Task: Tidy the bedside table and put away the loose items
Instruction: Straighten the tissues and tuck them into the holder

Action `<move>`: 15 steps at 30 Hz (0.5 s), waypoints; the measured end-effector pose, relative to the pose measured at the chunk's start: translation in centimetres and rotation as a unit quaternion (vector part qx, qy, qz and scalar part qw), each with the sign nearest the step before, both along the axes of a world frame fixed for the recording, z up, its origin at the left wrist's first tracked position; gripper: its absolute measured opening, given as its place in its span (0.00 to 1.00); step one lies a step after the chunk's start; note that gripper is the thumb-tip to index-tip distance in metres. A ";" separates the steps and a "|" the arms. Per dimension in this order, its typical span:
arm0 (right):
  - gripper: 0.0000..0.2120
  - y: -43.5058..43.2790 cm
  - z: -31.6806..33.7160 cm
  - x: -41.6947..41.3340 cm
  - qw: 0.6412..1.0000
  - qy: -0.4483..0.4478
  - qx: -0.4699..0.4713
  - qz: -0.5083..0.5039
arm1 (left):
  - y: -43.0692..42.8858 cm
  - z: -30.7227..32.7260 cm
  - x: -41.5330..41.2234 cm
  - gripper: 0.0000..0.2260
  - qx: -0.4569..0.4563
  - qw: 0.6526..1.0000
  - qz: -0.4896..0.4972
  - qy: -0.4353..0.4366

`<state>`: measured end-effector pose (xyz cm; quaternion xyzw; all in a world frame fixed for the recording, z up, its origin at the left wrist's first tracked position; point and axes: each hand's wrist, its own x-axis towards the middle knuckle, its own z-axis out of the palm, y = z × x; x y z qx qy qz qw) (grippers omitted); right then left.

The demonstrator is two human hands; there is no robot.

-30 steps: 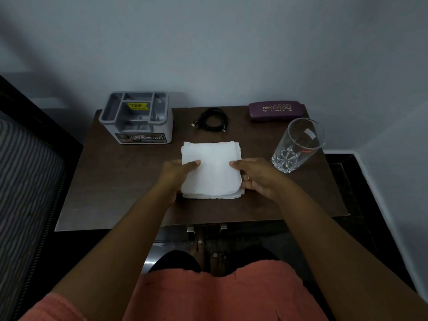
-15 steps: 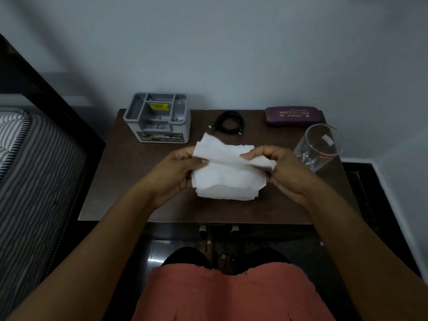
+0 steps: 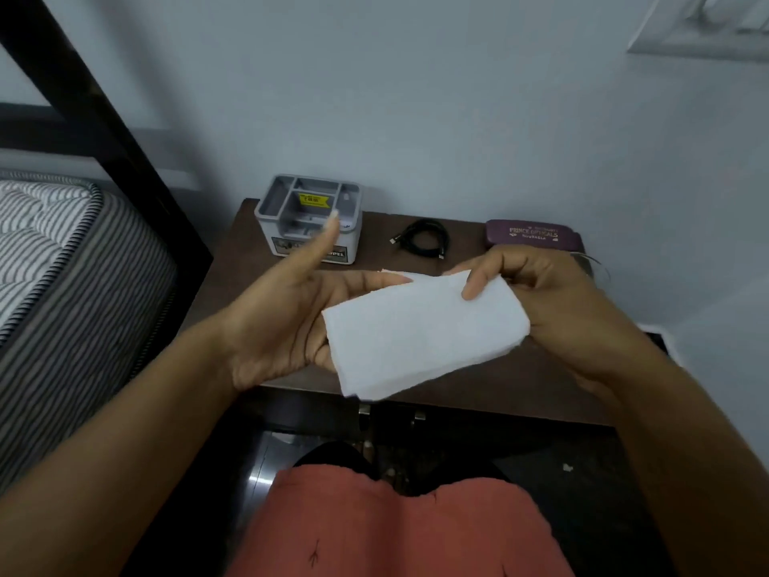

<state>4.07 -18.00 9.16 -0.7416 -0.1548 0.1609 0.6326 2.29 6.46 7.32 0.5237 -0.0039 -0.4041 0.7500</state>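
While the folded stack is held up off the wood, notes run left to right, places given relative to the bedside table (image 3: pixel 233 285).

Mattress (image 3: pixel 54 260): striped, left of the table, behind a dark bed frame; no part in the job.

Organiser (image 3: pixel 308 218): grey divided caddy at the table's back-left corner. Yellow sticker inside, print too small to read; front label ends in "PEL", the rest hidden by a thumb. Probably the home for small loose items.

Left hand (image 3: pixel 291 322): above the table's front-left part, palm up, fingers flat together under the napkin stack, thumb lifted clear. Judged a supporting shelf, so the soft layers do not sag.

Napkin stack (image 3: pixel 420 331): white, folded to a narrow rectangle, in the air above the table's front edge, tilted, between both hands.

Cable (image 3: pixel 424 241): black, coiled, at the table's back middle, not yet put away.

Right hand (image 3: pixel 537 297): above the table's right side, thumb on top and fingers beneath, pinching the stack's right end; likely holding the fold closed.

Spectacle case (image 3: pixel 532 235): maroon, at the table's back right, gold lettering "PRINCE OPTICALS", smaller line unreadable.

Glass (image 3: pixel 593 262): only a rim sliver shows behind the right hand.
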 end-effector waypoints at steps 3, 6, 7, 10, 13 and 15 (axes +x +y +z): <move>0.13 0.1 1.7 0.1 0.998 -0.021 -0.023 0.063 | -0.5 1.2 -0.2 0.28 0.108 0.989 -0.067 -0.078; 0.12 0.9 2.6 0.5 0.992 -0.030 -0.038 0.112 | -0.8 1.9 -0.5 0.15 0.183 0.972 -0.079 -0.125; 0.12 1.2 2.7 0.8 0.992 -0.035 -0.046 0.111 | -0.7 1.9 -0.4 0.14 0.205 0.966 -0.078 -0.135; 0.09 2.7 1.6 2.0 1.000 0.009 0.019 0.017 | -0.3 1.7 0.0 0.14 0.231 0.959 -0.015 -0.165; 0.23 4.9 -0.6 3.2 0.962 0.182 0.195 -0.057 | 0.8 1.0 1.3 0.19 0.211 0.949 0.140 -0.190; 0.30 6.9 -2.0 3.6 0.965 0.198 0.172 -0.030 | 1.6 0.7 3.0 0.18 0.182 0.935 0.218 -0.213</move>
